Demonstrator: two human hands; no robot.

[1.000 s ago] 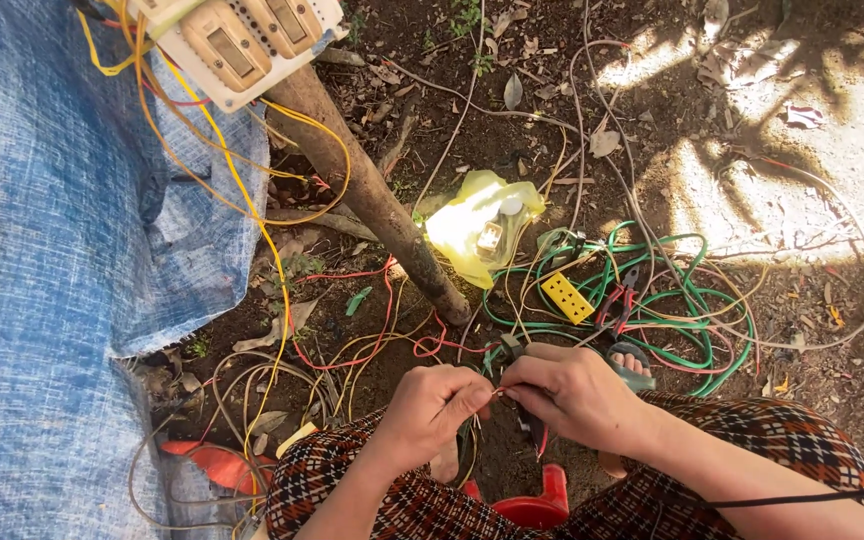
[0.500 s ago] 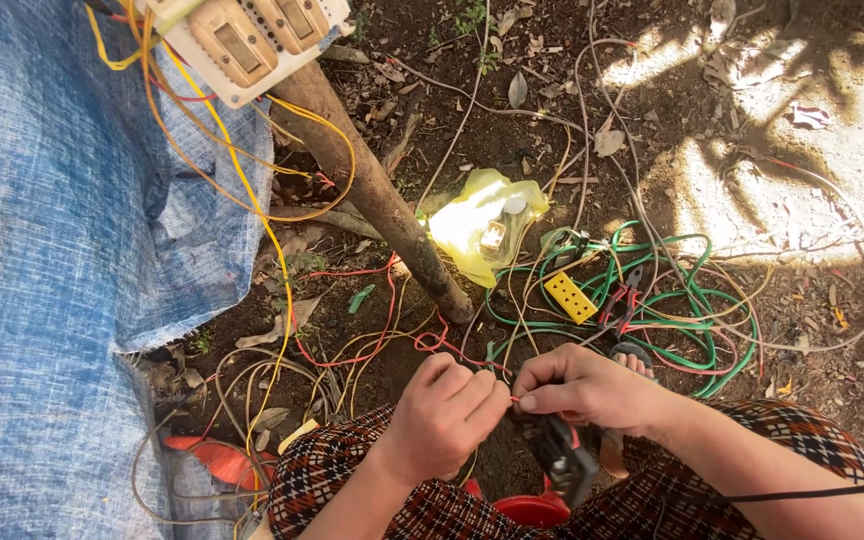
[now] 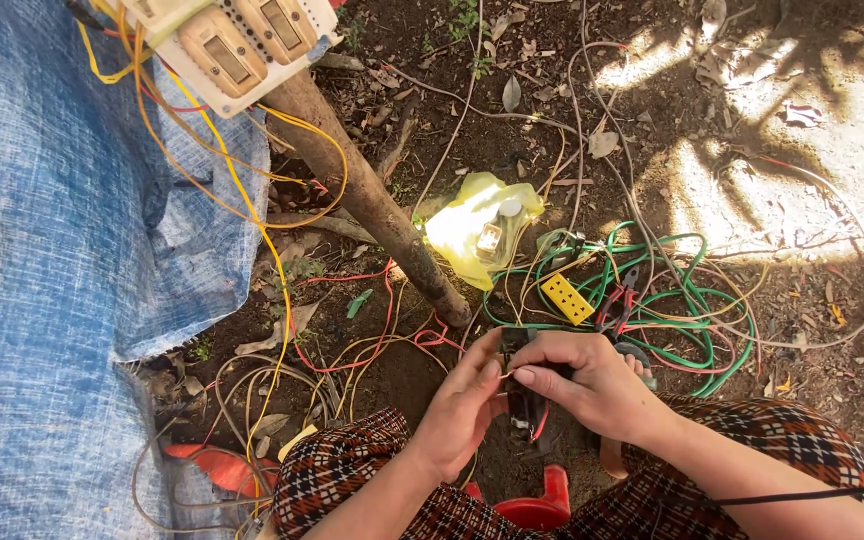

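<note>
My left hand [image 3: 462, 410] and right hand [image 3: 592, 385] both grasp a small black electrical component [image 3: 524, 400] with thin wires, held above my lap, near the yellow rectangular socket strip [image 3: 567, 298].

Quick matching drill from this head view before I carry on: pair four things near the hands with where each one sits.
Things:
1. yellow connector block
2. blue tarp
3. switch board
4. dark electrical part

Places:
A. top of the wooden post
B. left side of the ground
C. between both hands
D. on the green wire coil, above the hands

Pairs: 1-D, 2-B, 3-A, 4-C
</note>
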